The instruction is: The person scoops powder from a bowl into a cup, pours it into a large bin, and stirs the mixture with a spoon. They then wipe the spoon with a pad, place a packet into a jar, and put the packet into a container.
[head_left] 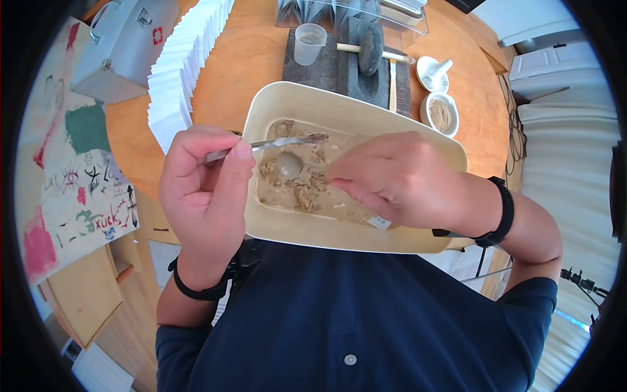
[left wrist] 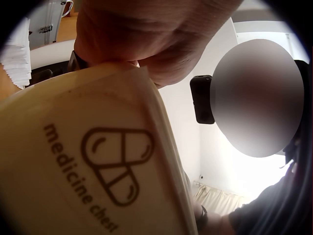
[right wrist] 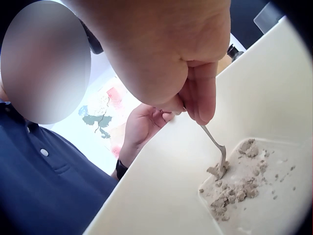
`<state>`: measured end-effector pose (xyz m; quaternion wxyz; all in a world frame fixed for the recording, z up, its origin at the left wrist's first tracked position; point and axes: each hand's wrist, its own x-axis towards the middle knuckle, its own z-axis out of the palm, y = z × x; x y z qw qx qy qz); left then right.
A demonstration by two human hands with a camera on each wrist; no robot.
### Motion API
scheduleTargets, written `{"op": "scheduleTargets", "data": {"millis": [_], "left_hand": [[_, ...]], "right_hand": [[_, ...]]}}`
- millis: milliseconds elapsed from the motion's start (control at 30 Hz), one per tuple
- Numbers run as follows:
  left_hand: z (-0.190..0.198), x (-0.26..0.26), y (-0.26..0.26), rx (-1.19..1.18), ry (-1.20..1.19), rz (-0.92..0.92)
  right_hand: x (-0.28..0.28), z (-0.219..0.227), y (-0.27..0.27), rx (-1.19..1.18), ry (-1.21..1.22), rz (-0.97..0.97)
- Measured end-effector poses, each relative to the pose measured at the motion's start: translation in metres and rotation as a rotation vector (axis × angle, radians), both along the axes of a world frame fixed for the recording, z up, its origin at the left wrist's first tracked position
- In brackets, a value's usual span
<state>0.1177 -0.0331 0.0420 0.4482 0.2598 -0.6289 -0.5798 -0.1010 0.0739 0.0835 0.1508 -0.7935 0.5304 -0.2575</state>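
Note:
A cream plastic tub (head_left: 353,238) holds clumps of pale brown, clay-like material (head_left: 304,196) and a smooth round grey piece (head_left: 289,164). Over its left side, my left hand (head_left: 206,186) pinches a thin metal tool (head_left: 281,142) between thumb and fingers, its brown-smeared tip pointing right. My right hand (head_left: 398,176) is above the tub's middle; in the right wrist view this hand (right wrist: 195,73) pinches a slender metal handle (right wrist: 212,139), whose lower end meets a clump (right wrist: 220,170). The left wrist view has my left hand (left wrist: 146,39) above the tub's printed outer wall (left wrist: 117,161).
Behind the tub are a clear measuring cup (head_left: 309,44), a dark stone (head_left: 371,49), a brush (head_left: 393,85), a white mortar and pestle (head_left: 432,73) and a bowl of powder (head_left: 440,114). Folded white paper (head_left: 179,72) and a metal case (head_left: 124,49) lie left.

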Motion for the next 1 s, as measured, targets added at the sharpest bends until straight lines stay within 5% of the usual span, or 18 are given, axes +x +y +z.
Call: {"op": "scheduleTargets", "data": {"millis": [400,1000], "left_hand": [[-0.001,0.001,-0.002,-0.004,0.002,-0.025],[-0.002,0.002,0.000,-0.006,0.024,-0.007]], "right_hand": [[-0.014,0.019,0.030,0.188,0.185,-0.105],[0.011,0.017,0.021,-0.007,-0.066,0.030]]}}
